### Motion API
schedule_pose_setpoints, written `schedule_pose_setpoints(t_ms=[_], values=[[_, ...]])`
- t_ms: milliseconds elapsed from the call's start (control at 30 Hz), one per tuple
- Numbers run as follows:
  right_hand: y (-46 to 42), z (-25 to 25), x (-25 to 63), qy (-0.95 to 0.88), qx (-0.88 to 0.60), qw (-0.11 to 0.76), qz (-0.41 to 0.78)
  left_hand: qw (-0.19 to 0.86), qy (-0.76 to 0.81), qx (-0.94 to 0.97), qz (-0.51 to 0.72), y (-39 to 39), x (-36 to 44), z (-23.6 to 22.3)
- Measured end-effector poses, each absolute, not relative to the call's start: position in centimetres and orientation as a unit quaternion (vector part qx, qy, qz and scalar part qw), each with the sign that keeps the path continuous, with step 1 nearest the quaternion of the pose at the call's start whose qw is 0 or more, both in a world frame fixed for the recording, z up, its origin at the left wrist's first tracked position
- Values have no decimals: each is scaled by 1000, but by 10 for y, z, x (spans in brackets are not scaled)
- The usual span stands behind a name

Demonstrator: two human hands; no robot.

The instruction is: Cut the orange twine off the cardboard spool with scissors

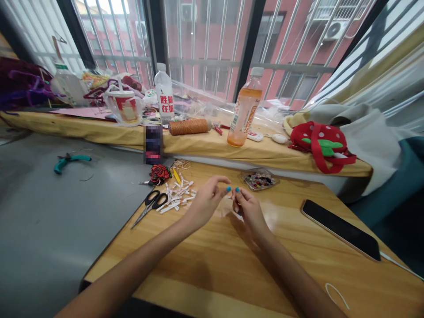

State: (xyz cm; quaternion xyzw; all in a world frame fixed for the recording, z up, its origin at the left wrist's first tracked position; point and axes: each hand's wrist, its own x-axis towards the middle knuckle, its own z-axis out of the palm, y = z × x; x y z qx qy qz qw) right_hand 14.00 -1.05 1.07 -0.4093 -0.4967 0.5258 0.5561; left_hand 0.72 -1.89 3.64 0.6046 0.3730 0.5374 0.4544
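Over the middle of the wooden table, my left hand [209, 196] has its fingers curved, with a small gap between thumb and forefinger. No held thing shows in it. Close on its right, my right hand [249, 208] pinches thumb against fingers. Something thin and pale seems to poke out at those fingertips, too small to name. Just beyond the hands sits a clear dish of mixed beads [260, 179]. Left of my left hand lie loose white paper strips [177, 194], and black-handled scissors [152, 204] rest beside them.
A phone [341, 227] with a white cable lies at right, near a white cord loop [337, 295]. Teal pliers [71, 161] are on the grey surface. Along the ledge stand a thread spool [189, 126], an orange drink bottle [245, 110] and a strawberry bag [319, 141].
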Motion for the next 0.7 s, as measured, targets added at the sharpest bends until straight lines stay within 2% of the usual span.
schedule_pose_setpoints(t_ms=[67,167,267,400,533,700], values=[[-17,8,134,-539,-430,540,482,400,419,655,485,-22,11,29],[-23,9,132,-564,-456,543,422,431,429,675,417,-21,10,18],[-26,12,133,-537,-441,558,453,488,401,683,366,-17,6,15],[-25,15,131,-491,-413,575,508,486,379,716,327,-14,-1,23],[-25,13,125,-494,-394,572,523,388,400,771,308,-19,-15,44],[-32,2,113,-538,-371,523,547,223,503,788,278,-11,-51,62]])
